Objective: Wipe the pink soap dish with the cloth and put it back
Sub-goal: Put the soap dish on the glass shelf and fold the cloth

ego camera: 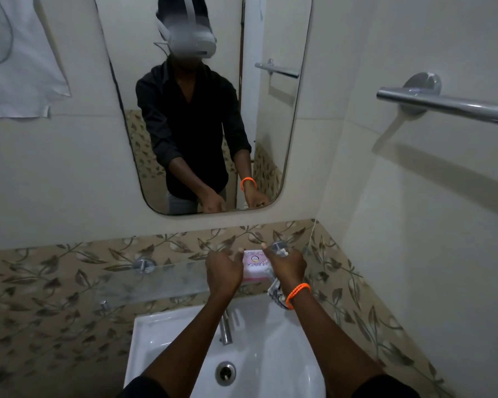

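A: Where is the soap dish (256, 267)?

B: On the glass shelf (156, 278), toward its right end, just under the leaf-patterned tile band (69, 271). It is pink, with a white soap bar or box bearing a round mark sitting in it. Both hands are at it.

A: What is the left hand (223, 271) doing?

B: It is at the dish's left side, fingers loosely spread and a little bent, tips reaching over the dish's edge. I cannot tell whether they touch it. It holds nothing that I can see.

A: And the right hand (288, 267)?

B: It is on the dish's right side, fingers curled round the cloth (276, 294). The cloth is pale with dark stripes and hangs down from the hand beside the wrist, which wears an orange band (298, 294). Part of the hand covers the dish's right end, so I cannot tell whether the cloth touches the dish.

A: What else is around?

B: A white sink (161, 340) below the shelf with a chrome tap (226, 330) at its back and a drain (225, 373) in the bowl. Above, a mirror (270, 124) shows the person in a dark shirt with both arms reaching down. A chrome towel bar (449, 106) is on the right wall, and a white cloth or sheet (18, 67) hangs at upper left.
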